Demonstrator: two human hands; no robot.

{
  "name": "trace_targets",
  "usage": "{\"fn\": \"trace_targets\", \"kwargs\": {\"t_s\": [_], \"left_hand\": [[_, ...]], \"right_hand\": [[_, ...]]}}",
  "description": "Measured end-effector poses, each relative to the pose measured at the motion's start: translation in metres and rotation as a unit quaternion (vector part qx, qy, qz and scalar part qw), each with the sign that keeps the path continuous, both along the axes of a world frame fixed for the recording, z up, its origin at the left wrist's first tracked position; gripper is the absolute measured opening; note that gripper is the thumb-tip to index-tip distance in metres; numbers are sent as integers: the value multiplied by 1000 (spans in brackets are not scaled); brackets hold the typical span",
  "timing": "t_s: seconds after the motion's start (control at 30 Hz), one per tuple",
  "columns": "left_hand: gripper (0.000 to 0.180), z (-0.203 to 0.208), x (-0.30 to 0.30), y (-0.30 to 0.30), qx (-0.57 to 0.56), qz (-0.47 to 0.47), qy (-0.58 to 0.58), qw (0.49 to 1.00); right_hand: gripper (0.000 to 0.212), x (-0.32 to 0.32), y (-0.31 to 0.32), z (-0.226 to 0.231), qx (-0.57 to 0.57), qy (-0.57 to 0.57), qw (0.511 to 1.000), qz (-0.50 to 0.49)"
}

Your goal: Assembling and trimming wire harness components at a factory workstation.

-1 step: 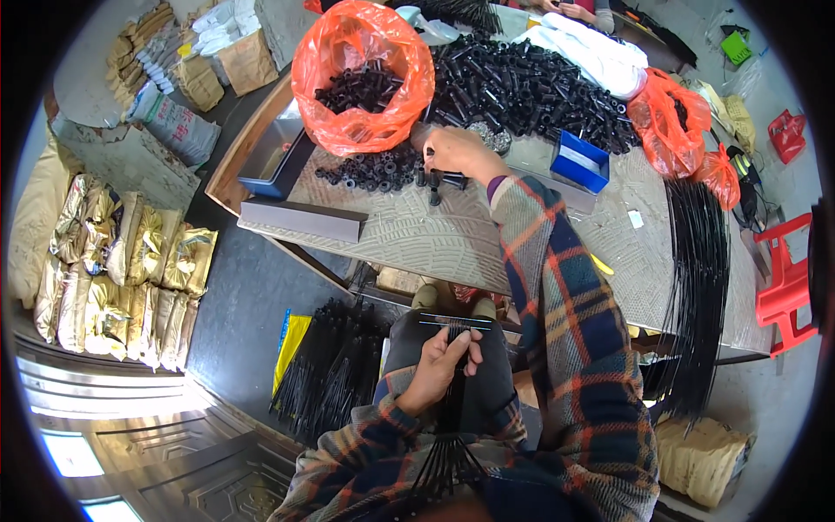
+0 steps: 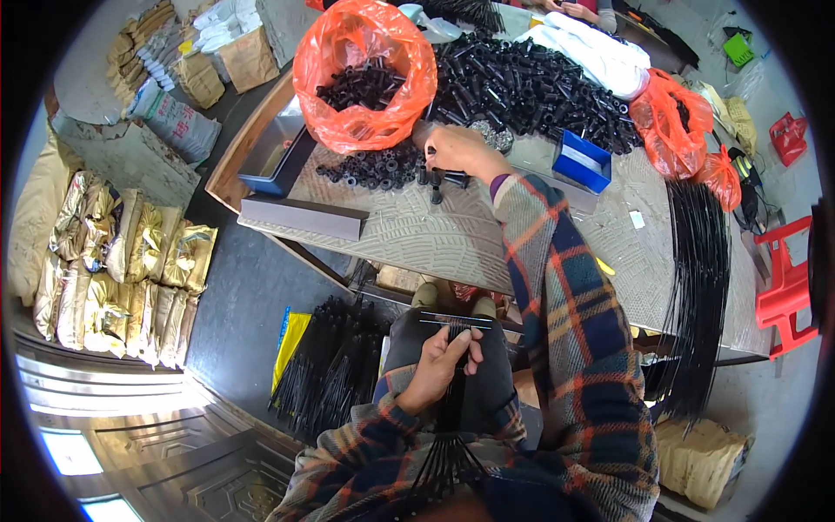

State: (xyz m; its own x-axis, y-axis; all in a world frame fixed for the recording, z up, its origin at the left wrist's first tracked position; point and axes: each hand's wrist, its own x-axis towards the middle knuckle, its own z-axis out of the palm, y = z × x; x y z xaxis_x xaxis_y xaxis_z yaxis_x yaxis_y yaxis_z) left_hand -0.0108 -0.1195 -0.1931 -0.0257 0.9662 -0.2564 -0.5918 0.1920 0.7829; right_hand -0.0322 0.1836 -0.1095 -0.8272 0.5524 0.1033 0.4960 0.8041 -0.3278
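Observation:
My left hand (image 2: 442,370) is closed round a bundle of thin black rods (image 2: 449,461) over my lap. Thin rod ends (image 2: 452,321) stick out crosswise past its fingertips, while the other ends fan out toward my body. At the table, my right hand (image 2: 465,152) has its fingers curled down and pinched. A dark spot shows at its fingertips, too small to make out. Just below those fingers stands a small black tubular part (image 2: 436,193). Beside them lies a heap of short black rings (image 2: 374,168).
An orange plastic bag (image 2: 317,104) of black parts stands beyond the rings. Black tubes (image 2: 531,87) are piled behind my right hand. A blue box (image 2: 581,163) and long black rods (image 2: 698,287) lie to the right. More black rods (image 2: 330,374) stand at floor level, left.

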Motion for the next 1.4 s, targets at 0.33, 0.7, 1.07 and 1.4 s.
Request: {"fn": "trace_targets", "kwargs": {"t_s": [0.33,0.7,1.07,1.4], "left_hand": [[18,-7,2,3,11,4,10,1000],[36,10,27,-8,15,-32,-1,999],[13,18,40,-29,54,19,-20,998],[36,24,49,-43,94,53,15,994]], "right_hand": [[15,106,-98,25,-278,297,909,-88],[16,183,-188,-28,-514,337,783,-100],[21,178,-200,-36,-549,361,752,-57],[21,171,-208,-35,-554,370,746,-19]]}}
